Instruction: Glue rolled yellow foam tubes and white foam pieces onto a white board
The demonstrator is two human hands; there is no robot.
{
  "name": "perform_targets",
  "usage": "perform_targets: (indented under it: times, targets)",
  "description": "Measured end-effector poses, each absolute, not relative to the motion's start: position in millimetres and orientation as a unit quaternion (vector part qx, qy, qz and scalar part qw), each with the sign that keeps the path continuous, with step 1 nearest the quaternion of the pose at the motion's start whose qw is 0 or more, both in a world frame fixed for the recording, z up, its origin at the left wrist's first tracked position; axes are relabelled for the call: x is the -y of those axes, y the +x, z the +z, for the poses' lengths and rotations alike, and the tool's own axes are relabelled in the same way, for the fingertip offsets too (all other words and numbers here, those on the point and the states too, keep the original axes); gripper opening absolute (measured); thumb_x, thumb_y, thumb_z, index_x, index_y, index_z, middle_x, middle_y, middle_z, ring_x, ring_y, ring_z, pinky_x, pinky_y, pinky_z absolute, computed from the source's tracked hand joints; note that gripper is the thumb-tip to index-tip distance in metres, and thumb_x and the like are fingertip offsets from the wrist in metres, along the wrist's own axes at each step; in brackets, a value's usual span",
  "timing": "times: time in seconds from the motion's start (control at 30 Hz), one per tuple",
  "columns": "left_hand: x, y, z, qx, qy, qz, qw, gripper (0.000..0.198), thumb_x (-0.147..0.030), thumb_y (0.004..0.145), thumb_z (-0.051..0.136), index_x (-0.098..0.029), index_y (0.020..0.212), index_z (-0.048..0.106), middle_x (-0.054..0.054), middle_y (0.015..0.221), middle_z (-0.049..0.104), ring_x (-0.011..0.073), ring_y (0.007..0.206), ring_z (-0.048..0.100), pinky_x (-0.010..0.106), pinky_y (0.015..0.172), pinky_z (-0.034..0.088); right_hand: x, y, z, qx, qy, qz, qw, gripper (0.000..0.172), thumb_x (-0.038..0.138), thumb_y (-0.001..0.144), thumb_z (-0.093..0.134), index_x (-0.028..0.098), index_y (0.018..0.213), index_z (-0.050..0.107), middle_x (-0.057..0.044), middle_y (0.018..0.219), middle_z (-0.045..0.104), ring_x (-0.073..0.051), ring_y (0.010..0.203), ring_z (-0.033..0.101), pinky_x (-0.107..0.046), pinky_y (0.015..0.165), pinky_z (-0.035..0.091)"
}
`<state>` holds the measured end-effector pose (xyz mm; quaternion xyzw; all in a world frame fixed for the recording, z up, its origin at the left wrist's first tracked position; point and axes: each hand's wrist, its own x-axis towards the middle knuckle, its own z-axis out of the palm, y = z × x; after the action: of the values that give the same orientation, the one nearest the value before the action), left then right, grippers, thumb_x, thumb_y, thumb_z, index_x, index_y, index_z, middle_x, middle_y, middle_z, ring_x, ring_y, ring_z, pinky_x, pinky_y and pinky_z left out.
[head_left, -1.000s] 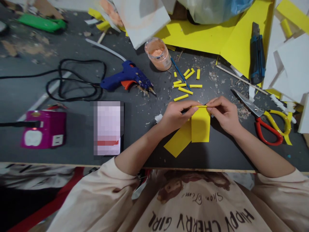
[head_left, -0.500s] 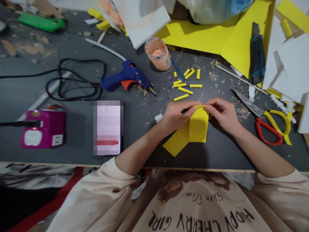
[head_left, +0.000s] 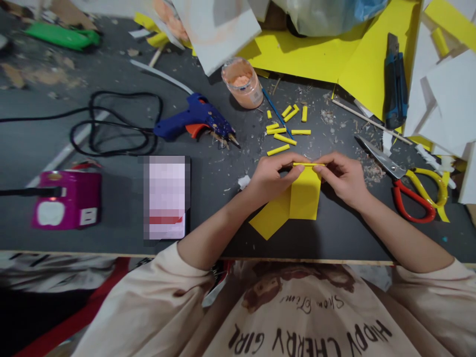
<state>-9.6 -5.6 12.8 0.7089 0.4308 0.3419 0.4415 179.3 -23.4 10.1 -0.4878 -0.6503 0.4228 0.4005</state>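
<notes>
Both hands pinch the rolled far edge of a yellow paper strip (head_left: 305, 196). My left hand (head_left: 274, 174) grips the roll's left end between thumb and fingers. At its right end, my right hand (head_left: 342, 173) does the same, thumb on the near side. The strip's flat part hangs toward me. Under it, on the dark table, a second yellow paper piece (head_left: 268, 223) lies at a slant, partly covered. Just beyond the hands lie several small yellow paper rolls (head_left: 281, 140) beside a thin blue stick (head_left: 273, 106).
Scissors (head_left: 399, 173) with red and yellow handles and a utility knife (head_left: 395, 89) lie to the right. A blue glue gun (head_left: 197, 118), an open jar (head_left: 243, 87), a phone (head_left: 167, 193) and a magenta box (head_left: 69, 198) stand leftward. Yellow sheets (head_left: 308, 54) cover the back.
The fingers have shifted slightly along the rolled edge, and more of the thin roll shows between and above them. The other things stay where they were.
</notes>
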Motion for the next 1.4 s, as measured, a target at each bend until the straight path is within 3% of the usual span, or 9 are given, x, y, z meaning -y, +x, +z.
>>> perform_targets:
  times: [0.23, 0.5, 0.77, 1.03, 1.2, 1.4]
  targets:
    - [6.7, -7.0, 14.5, -0.446, 0.693, 0.340, 0.454, 0.016, -0.028, 0.085, 0.059, -0.017, 0.082, 0.070, 0.000, 0.082, 0.075, 0.0107, 0.073, 0.066, 0.018, 0.070, 0.049, 24.7, 178.5, 9.3, 0.656, -0.486, 0.418, 0.398, 0.016, 0.034, 0.087, 0.062, 0.020, 0.082, 0.068, 0.001, 0.072, 0.068, -0.009, 0.057, 0.056, -0.023, 0.056, 0.044]
    - [9.4, -9.7, 10.0, -0.426, 0.757, 0.332, 0.370, 0.021, -0.031, 0.091, 0.054, -0.019, 0.086, 0.071, 0.001, 0.082, 0.074, 0.0103, 0.072, 0.066, 0.018, 0.068, 0.048, 23.7, 177.8, 10.1, 0.637, -0.488, 0.459, 0.380, 0.022, 0.042, 0.085, 0.064, 0.020, 0.082, 0.067, 0.001, 0.072, 0.068, -0.009, 0.056, 0.055, -0.024, 0.056, 0.045]
    - [9.3, -10.7, 5.3, -0.397, 0.774, 0.347, 0.350, 0.018, -0.028, 0.091, 0.056, -0.018, 0.087, 0.070, 0.001, 0.082, 0.075, 0.0104, 0.073, 0.067, 0.017, 0.070, 0.050, 25.4, 178.7, 10.5, 0.687, -0.487, 0.391, 0.372, 0.016, 0.034, 0.088, 0.061, 0.020, 0.080, 0.065, 0.000, 0.072, 0.068, -0.011, 0.059, 0.058, -0.024, 0.058, 0.044]
    - [8.7, -10.6, 6.0, -0.373, 0.769, 0.389, 0.344, 0.017, -0.026, 0.091, 0.056, -0.018, 0.086, 0.071, 0.003, 0.085, 0.076, 0.0116, 0.077, 0.070, 0.019, 0.073, 0.053, 23.1, 178.5, 10.7, 0.670, -0.489, 0.439, 0.345, 0.029, 0.049, 0.086, 0.060, 0.020, 0.086, 0.065, 0.001, 0.068, 0.064, -0.009, 0.054, 0.053, -0.023, 0.053, 0.040]
    - [10.3, -12.6, 1.1, -0.344, 0.795, 0.395, 0.305, 0.022, -0.029, 0.094, 0.052, -0.021, 0.089, 0.072, 0.002, 0.085, 0.076, 0.0133, 0.084, 0.070, 0.026, 0.082, 0.056, 22.6, 179.2, 15.9, 0.669, -0.476, 0.462, 0.335, 0.035, 0.052, 0.090, 0.053, 0.020, 0.077, 0.060, 0.004, 0.060, 0.056, -0.008, 0.051, 0.051, -0.021, 0.050, 0.038]
    - [9.9, -13.1, -1.3, -0.304, 0.805, 0.430, 0.274, 0.016, -0.022, 0.092, 0.054, -0.022, 0.089, 0.071, -0.001, 0.081, 0.075, 0.0109, 0.077, 0.068, 0.025, 0.083, 0.055, 20.0, 180.4, 20.2, 0.687, -0.440, 0.485, 0.315, 0.039, 0.053, 0.091, 0.050, 0.019, 0.074, 0.060, 0.003, 0.060, 0.056, -0.009, 0.054, 0.053, -0.022, 0.054, 0.039]
